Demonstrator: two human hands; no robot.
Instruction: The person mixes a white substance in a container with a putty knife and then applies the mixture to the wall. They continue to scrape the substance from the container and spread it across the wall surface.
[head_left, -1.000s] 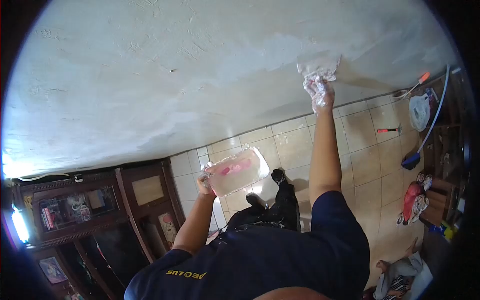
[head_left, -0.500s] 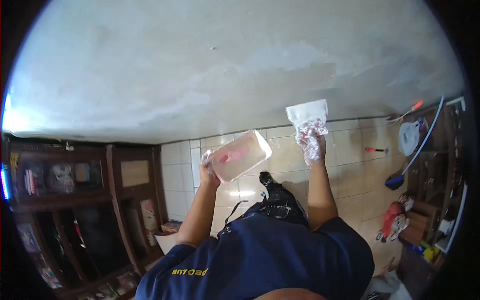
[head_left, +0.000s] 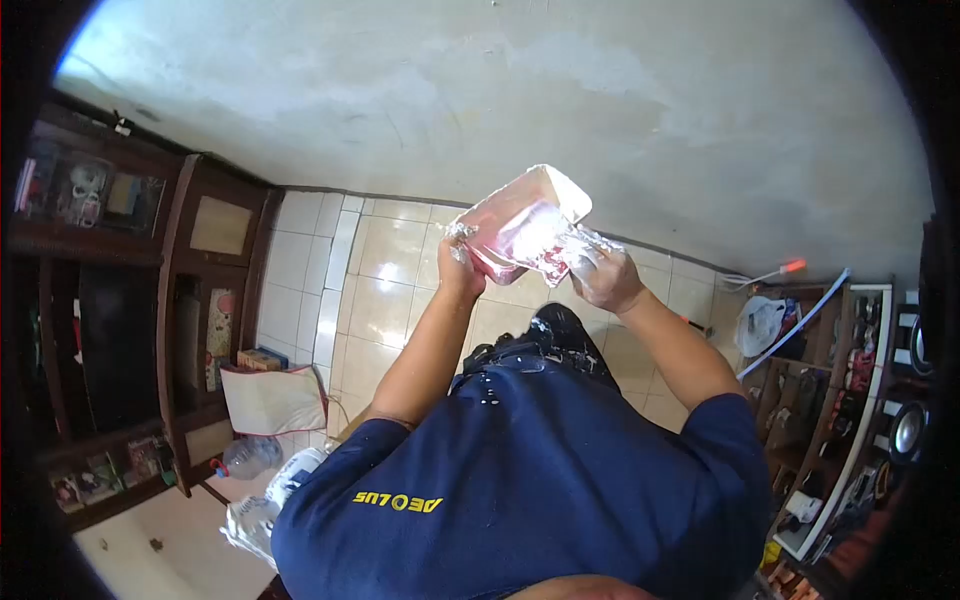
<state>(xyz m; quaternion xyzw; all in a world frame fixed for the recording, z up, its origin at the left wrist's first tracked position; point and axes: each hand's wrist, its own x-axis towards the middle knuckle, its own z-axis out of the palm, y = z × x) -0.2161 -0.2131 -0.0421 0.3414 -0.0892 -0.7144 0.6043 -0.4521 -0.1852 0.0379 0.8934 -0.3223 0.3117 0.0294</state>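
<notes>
Holding up, in front of the chest, a translucent pink rectangular plastic tray (head_left: 515, 228), above the beige tiled floor (head_left: 385, 290) and close to the pale plastered wall (head_left: 600, 90). Gripping it with the left hand (head_left: 462, 262), closed tight around the near left corner. Meeting it from the right with the right hand (head_left: 603, 280), wrapped in clear plastic film, fingers curled and touching the tray's edge; cannot tell whether pinching some tool. Lying with the long axis slanted, from the left hand up toward the wall. Below, a black shoe (head_left: 562, 330); well apart at the left, a dark wooden cabinet (head_left: 140, 300); with no obstacle between hands and tray.
</notes>
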